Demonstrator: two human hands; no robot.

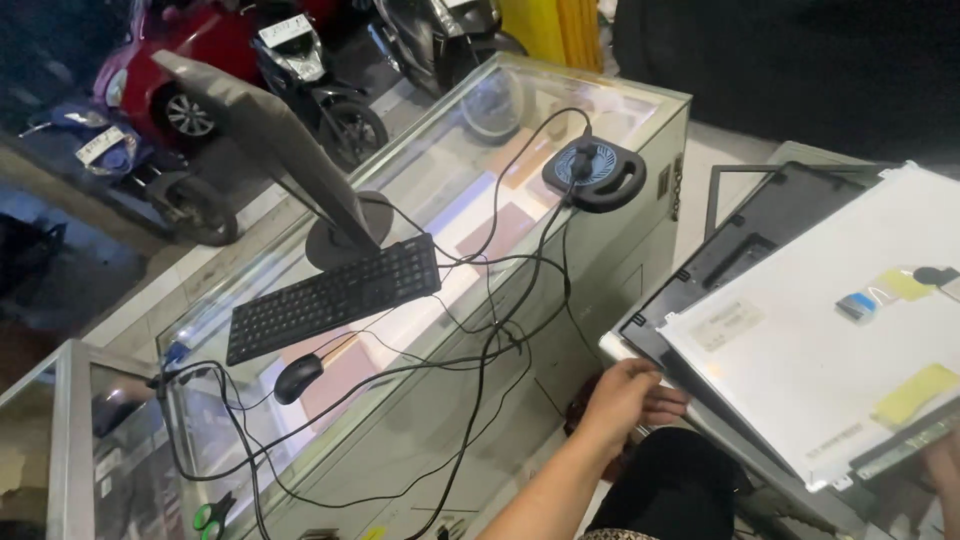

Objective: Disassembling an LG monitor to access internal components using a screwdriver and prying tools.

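My left hand (628,398) grips the near left corner of the frame (745,245), fingers curled under its edge and thumb on top. The white panel (820,350) lies tilted on that dark frame, filling the view from 2 to 4 o'clock, with yellow tape pieces (915,393) and a small blue tab (856,305) on its back. My right hand (945,465) shows only as a sliver at 4 o'clock, under the panel's lower corner; it seems to be supporting it, but I cannot tell whether it is closed.

At 10 o'clock of my left hand stands a glass counter (640,110) (scooters are parked on the floor beyond it). On it are a monitor (265,140), a black keyboard (332,297) in front of it, a mouse (298,378) at the keyboard's 7 o'clock, and a round black fan (595,172) at the far end, with black cables (480,350) trailing across the glass and down the counter's side.
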